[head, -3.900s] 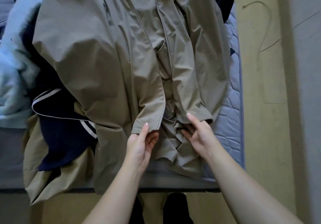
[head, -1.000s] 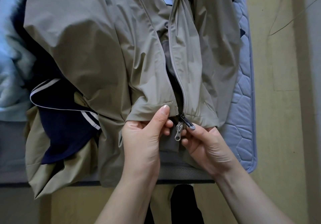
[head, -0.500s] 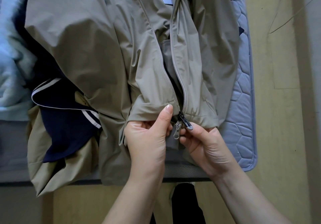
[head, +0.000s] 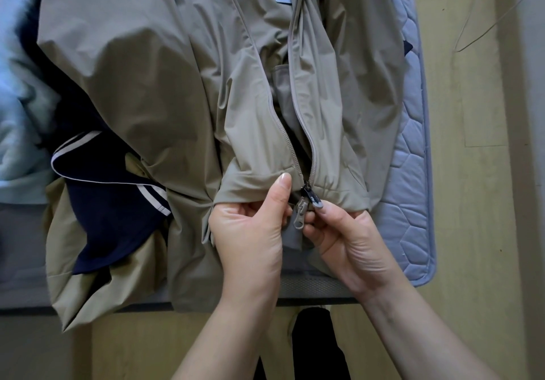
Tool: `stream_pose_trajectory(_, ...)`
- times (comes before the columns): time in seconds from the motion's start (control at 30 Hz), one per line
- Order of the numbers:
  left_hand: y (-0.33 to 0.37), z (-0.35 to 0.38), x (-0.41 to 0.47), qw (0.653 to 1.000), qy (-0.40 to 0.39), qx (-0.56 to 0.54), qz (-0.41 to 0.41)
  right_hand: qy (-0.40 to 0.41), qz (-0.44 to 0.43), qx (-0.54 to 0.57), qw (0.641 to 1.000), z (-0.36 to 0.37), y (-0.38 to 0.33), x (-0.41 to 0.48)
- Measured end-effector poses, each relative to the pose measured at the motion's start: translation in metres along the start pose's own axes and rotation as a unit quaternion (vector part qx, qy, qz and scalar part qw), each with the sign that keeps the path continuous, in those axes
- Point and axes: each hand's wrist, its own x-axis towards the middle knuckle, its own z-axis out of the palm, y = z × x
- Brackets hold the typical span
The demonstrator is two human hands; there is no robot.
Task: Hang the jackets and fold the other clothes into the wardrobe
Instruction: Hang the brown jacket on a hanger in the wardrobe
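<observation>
Lying on a quilted blue mattress (head: 413,173) beside yellowish flooring (head: 472,232), the khaki jacket (head: 147,84) is unzipped. The left hand (head: 250,238) grips its hem, and the right hand (head: 354,247) pinches the zipper slider (head: 298,216).

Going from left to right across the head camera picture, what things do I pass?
Light blue blanket → navy garment with white stripes → left hand pinching the hem of the beige jacket → zipper slider → right hand pinching it → quilted mattress pad → wooden floor.
</observation>
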Motion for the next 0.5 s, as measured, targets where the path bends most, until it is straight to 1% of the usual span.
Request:
stream_pose_trajectory(0.1, -0.001, -0.003, 0.001, 0.999, -0.012, 0.027, 0.016, 0.019, -0.003, -0.016, 1.0, 0.007, -0.002, -0.001)
stream_pose_trajectory(0.3, -0.005, -0.014, 0.007, 0.986, -0.068, 0.144, 0.041, 0.054, -0.032, -0.075, 0.995, 0.012, -0.004, 0.001)
stream_pose_trajectory(0.43, -0.007, -0.023, 0.011, 0.965, -0.12, 0.225, 0.063, 0.091, -0.055, -0.062, 0.992, 0.015, -0.003, 0.004)
stream_pose_trajectory(0.5, -0.009, -0.029, 0.013, 0.957, -0.141, 0.245, 0.068, 0.112, -0.068, -0.043, 0.99, 0.016, 0.0, 0.006)
